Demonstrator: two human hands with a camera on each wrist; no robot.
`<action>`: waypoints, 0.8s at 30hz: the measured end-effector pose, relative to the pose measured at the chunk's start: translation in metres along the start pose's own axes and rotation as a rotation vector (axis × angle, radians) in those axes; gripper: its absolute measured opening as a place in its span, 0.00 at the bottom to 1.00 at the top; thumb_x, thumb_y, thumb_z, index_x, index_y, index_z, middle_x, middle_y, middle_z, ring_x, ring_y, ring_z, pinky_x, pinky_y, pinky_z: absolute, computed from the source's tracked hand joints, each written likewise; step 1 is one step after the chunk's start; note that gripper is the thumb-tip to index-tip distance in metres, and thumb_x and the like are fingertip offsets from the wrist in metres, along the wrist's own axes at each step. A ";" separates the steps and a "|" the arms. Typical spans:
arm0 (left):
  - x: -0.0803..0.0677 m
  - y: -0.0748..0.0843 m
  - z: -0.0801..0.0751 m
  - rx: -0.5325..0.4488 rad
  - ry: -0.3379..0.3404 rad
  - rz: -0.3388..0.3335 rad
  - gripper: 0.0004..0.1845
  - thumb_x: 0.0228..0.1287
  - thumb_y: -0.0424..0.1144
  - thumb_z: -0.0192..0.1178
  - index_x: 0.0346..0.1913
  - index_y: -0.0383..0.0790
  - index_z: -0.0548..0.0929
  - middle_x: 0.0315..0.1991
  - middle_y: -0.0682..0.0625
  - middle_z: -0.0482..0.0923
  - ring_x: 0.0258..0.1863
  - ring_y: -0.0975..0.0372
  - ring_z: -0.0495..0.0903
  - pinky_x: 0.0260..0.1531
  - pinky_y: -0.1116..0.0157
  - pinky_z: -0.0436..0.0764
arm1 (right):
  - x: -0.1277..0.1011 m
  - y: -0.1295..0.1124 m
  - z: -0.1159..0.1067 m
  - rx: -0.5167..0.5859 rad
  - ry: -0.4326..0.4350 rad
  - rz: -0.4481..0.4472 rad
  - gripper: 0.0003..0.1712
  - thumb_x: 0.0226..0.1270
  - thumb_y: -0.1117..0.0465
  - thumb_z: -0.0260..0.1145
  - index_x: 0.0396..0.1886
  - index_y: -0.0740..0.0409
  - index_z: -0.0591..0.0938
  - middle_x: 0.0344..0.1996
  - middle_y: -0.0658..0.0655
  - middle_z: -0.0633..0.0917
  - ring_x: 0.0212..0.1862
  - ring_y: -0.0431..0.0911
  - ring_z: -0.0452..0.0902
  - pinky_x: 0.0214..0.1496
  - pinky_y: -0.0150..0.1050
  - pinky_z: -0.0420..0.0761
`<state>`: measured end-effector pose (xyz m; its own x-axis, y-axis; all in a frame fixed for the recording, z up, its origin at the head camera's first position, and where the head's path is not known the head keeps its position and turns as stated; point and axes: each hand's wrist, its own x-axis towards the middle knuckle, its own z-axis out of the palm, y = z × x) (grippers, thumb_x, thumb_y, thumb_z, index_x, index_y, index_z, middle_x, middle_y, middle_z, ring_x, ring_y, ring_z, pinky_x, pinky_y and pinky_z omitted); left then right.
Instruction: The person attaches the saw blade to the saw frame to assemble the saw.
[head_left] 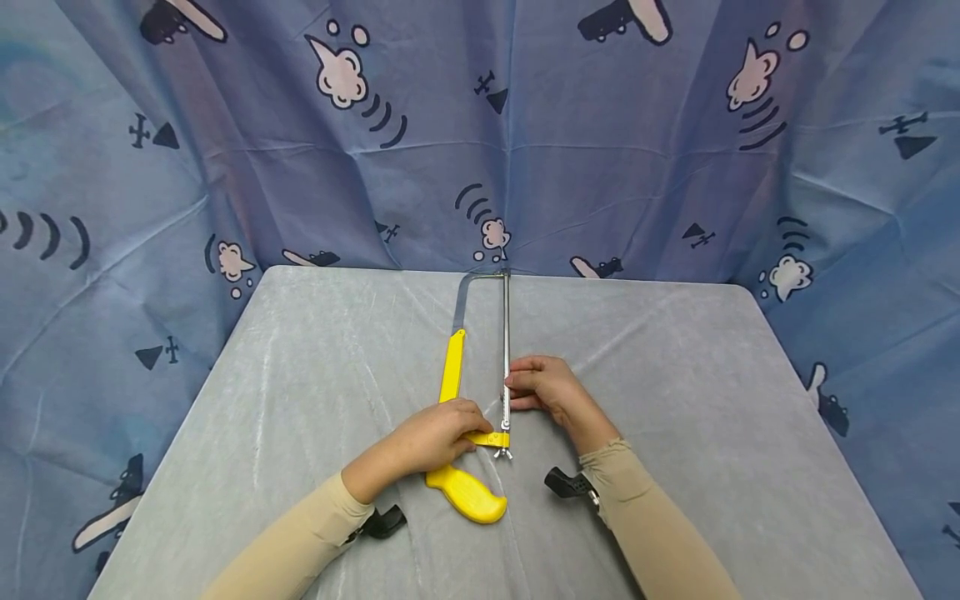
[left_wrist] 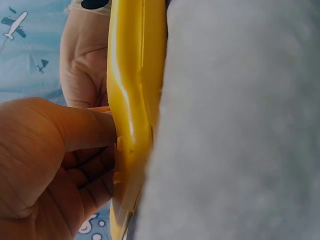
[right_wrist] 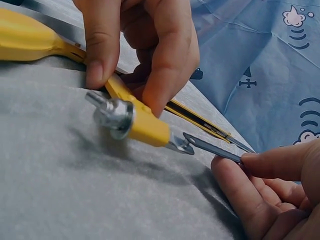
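I see my right hand [head_left: 551,392] pinching the thin steel blade [right_wrist: 215,150], its end hooked on the pin by the wing nut [right_wrist: 114,115], so fitting looks nearly done, tensioning left; left hand [head_left: 435,437] fingers curl on the glossy yellow hacksaw [head_left: 468,496], mid-tabletop [head_left: 712,375] toward the near edge

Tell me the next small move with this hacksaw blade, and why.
Probably hook the blade end onto the pin by the wing nut. The right hand pinches the blade close to it, and the left hand steadies the yellow frame.
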<state>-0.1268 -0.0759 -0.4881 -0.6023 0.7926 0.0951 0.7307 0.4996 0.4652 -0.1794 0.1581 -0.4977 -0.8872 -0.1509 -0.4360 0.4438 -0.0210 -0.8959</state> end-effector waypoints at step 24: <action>0.000 -0.001 0.001 0.007 -0.002 0.005 0.14 0.64 0.31 0.69 0.52 0.42 0.88 0.45 0.53 0.83 0.48 0.62 0.81 0.54 0.66 0.80 | -0.001 0.000 0.001 0.006 0.003 0.015 0.23 0.66 0.76 0.65 0.59 0.76 0.74 0.29 0.56 0.84 0.31 0.46 0.87 0.35 0.41 0.89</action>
<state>-0.1271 -0.0760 -0.4892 -0.5978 0.7959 0.0954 0.7360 0.4978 0.4588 -0.1782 0.1571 -0.4971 -0.8810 -0.1483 -0.4493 0.4574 -0.0243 -0.8889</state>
